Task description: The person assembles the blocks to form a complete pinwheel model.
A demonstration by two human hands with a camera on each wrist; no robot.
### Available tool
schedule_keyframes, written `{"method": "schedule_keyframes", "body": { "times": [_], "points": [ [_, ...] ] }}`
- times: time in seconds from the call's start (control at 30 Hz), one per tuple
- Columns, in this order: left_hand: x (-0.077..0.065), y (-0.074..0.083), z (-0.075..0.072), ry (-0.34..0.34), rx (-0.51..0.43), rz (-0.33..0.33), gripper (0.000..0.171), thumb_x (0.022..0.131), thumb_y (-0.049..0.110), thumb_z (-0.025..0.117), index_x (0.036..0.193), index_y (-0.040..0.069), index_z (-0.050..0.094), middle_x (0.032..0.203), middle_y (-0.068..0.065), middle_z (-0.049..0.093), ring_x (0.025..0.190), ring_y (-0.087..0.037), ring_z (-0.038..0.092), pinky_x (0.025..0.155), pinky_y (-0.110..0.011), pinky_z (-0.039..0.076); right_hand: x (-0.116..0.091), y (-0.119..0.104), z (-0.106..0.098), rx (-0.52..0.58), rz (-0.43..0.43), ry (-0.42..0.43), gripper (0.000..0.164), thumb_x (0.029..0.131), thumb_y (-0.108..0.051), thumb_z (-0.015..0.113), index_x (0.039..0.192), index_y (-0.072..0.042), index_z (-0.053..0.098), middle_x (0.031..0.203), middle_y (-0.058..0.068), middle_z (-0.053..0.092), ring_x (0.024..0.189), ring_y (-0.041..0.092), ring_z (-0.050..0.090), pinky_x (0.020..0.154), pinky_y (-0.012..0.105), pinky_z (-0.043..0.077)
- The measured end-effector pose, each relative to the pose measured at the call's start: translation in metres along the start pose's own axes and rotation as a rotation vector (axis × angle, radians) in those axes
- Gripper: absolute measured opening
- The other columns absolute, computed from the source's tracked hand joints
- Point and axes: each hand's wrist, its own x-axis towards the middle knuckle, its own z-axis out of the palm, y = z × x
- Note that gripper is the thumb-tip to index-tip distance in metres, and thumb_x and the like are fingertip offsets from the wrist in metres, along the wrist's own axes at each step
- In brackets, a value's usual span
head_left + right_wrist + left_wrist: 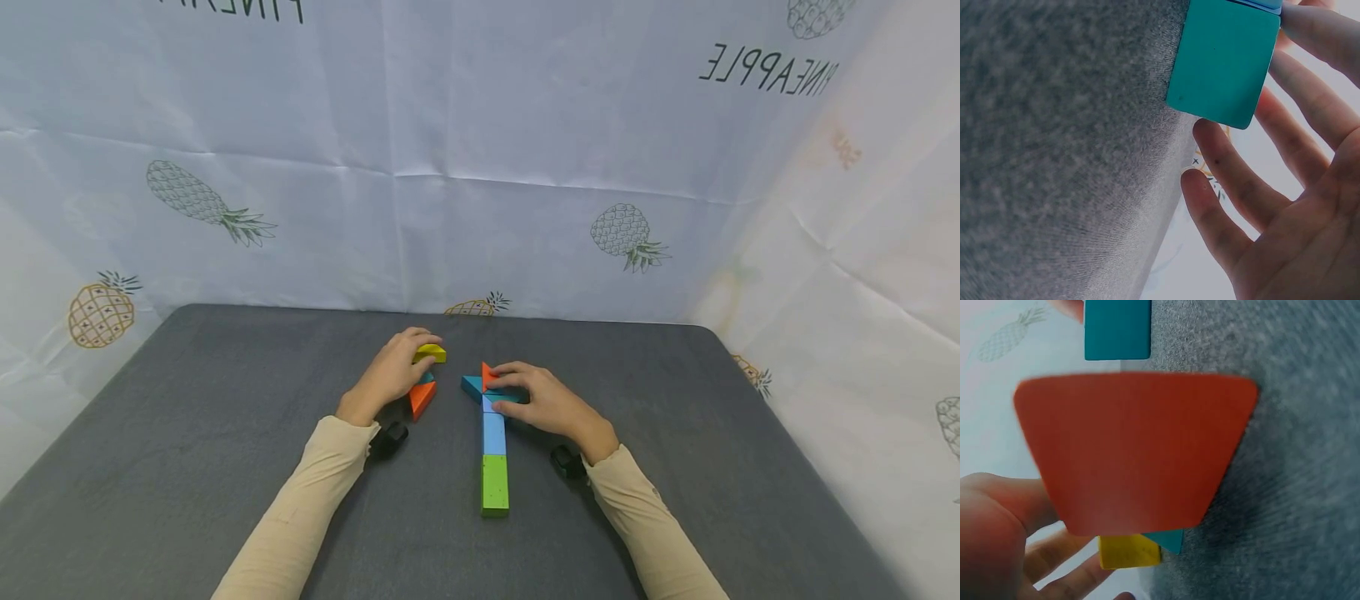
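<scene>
Beige sleeves [303, 500] are stretched low across the grey, fabric-textured bench [225, 400]. Between the left hand's [392, 371] thumb and curved fingers, a smooth yellow block [435, 356] is pinched, with an orange trapezoid [1135, 453] just beside. Right hand [551, 404] now: fingers arched and spread, an orange triangle [486, 372] met at the fingertips, above straight-edged light-blue [493, 435] and green blocks [495, 483]; whether it is clamped cannot be told.

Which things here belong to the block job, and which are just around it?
In the job, it seems: green rectangular block, light blue blocks, teal blocks, orange block by the right hand, orange triangular block by the left hand, yellow block.

Just around: pineapple-print sheet, gray tabletop, black wrist cameras.
</scene>
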Motion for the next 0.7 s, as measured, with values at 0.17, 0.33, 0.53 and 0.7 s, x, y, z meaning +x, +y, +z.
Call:
{"method": "schedule_keyframes", "body": {
  "times": [0.17, 0.33, 0.53, 0.7],
  "points": [
    [0.0001, -0.0008, -0.0015, -0.028, 0.005, 0.0, 0.039, 0.1, 0.007, 0.057, 0.138, 0.002, 0.056, 0.147, -0.021, 0.048, 0.131, -0.041, 0.048, 0.106, -0.053, 0.044, 0.0009, 0.001, 0.0002, 0.001, 0.0, -0.004, 0.038, 0.095, -0.025, 0.068, 0.129, -0.009, 0.066, 0.146, 0.011, 0.052, 0.136, 0.033, 0.048, 0.107, 0.052, 0.044],
    [0.0004, -0.0026, -0.002, -0.057, 0.013, 0.014, 0.038, 0.103, 0.002, 0.047, 0.14, 0.0, 0.054, 0.15, -0.021, 0.046, 0.135, -0.042, 0.046, 0.11, -0.054, 0.04, 0.0007, 0.001, 0.0001, 0.006, -0.005, -0.004, 0.038, 0.095, -0.024, 0.068, 0.13, -0.009, 0.066, 0.146, 0.011, 0.051, 0.137, 0.033, 0.048, 0.106, 0.051, 0.045],
    [-0.0004, -0.0047, -0.0031, -0.056, 0.021, 0.033, 0.038, 0.102, -0.002, 0.046, 0.138, -0.001, 0.055, 0.149, -0.022, 0.047, 0.135, -0.042, 0.046, 0.11, -0.053, 0.041, 0.0004, 0.0017, 0.0008, 0.001, -0.014, 0.004, 0.038, 0.095, -0.024, 0.068, 0.13, -0.009, 0.066, 0.146, 0.012, 0.052, 0.136, 0.033, 0.048, 0.106, 0.051, 0.045],
    [-0.0011, -0.0069, -0.0035, -0.04, 0.022, 0.038, 0.038, 0.099, -0.003, 0.052, 0.137, -0.001, 0.057, 0.143, -0.022, 0.051, 0.13, -0.039, 0.051, 0.105, -0.05, 0.046, 0.0004, 0.0023, 0.0012, -0.006, -0.019, 0.006, 0.038, 0.095, -0.024, 0.068, 0.13, -0.009, 0.066, 0.145, 0.012, 0.052, 0.135, 0.033, 0.049, 0.106, 0.051, 0.046]
  ]
}}
